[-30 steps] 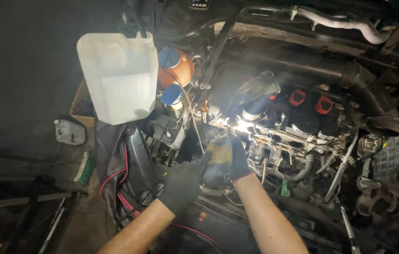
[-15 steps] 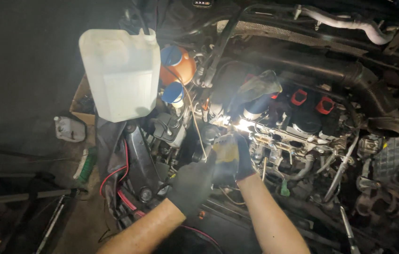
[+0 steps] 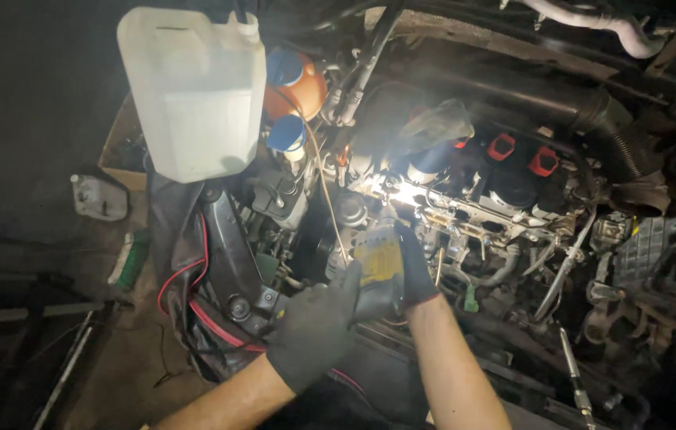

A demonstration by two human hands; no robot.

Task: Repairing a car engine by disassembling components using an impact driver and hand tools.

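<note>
Underneath — dim garage floor (image 3: 51, 143), lamp-lit engine bay (image 3: 481, 215), white jug (image 3: 194, 87).

Right hand (image 3: 411, 267): black-gloved, mostly hidden behind the yellow-labelled cylindrical part (image 3: 378, 259); grip cannot be told.
Left hand (image 3: 315, 326): black-gloved palm hidden; fingertips lost against the part.
Forearms: both cut off by the bottom edge.
White plastic jug (image 3: 190, 91): top cut off by the upper edge.
Lit engine patch (image 3: 401, 191): glare washes out detail.

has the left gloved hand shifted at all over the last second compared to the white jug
Cannot tell. The left hand sits below and right of the white jug, beside the right hand, much as before; any slight offset could be head-camera motion.
</note>
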